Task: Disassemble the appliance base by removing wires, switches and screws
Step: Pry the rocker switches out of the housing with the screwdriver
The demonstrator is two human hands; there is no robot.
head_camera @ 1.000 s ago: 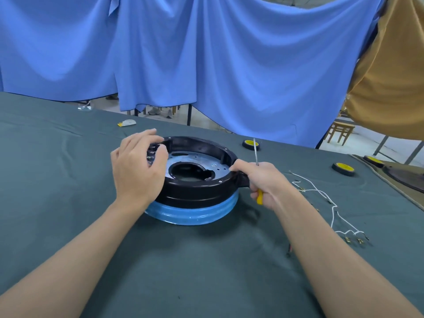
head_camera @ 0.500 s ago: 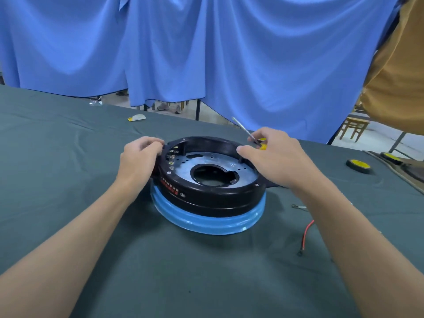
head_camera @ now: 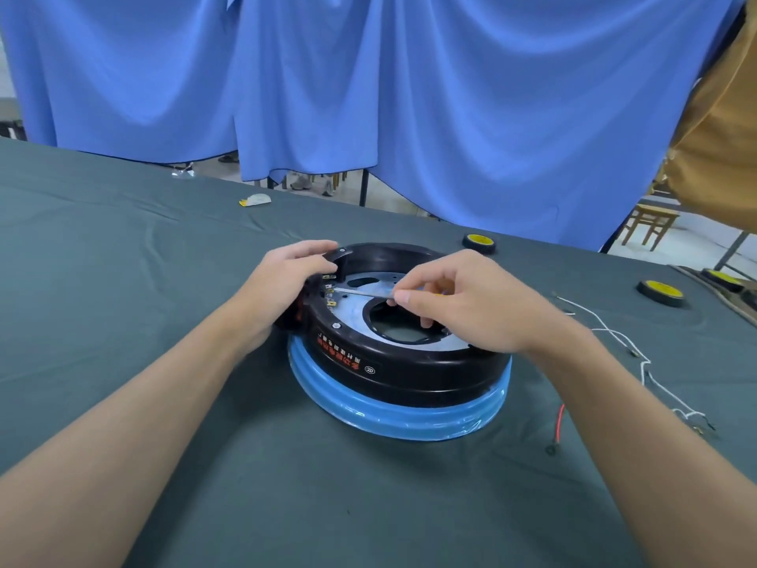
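Observation:
The round appliance base point(head_camera: 409, 371), black with a blue lower ring, lies upside down in the middle of the table. Its grey metal plate with a centre hole faces up. My left hand point(head_camera: 286, 284) grips the base's far left rim beside the brass terminals point(head_camera: 329, 289). My right hand point(head_camera: 463, 305) hovers over the plate and pinches a thin screwdriver point(head_camera: 360, 292), whose tip points left at the terminals. The handle is mostly hidden in my fingers.
Loose white wires point(head_camera: 614, 338) and a red wire point(head_camera: 559, 420) lie to the right on the green tablecloth point(head_camera: 123, 280). Black-and-yellow discs point(head_camera: 479, 241) point(head_camera: 661, 291) rest at the far right. A small white piece point(head_camera: 256, 200) sits near the far edge. Blue curtains hang behind.
The base has been turned so the terminals face the left rear. My right hand swung the screwdriver down from pointing up to lying level, tip at the terminals. My left hand shifted along the rim.

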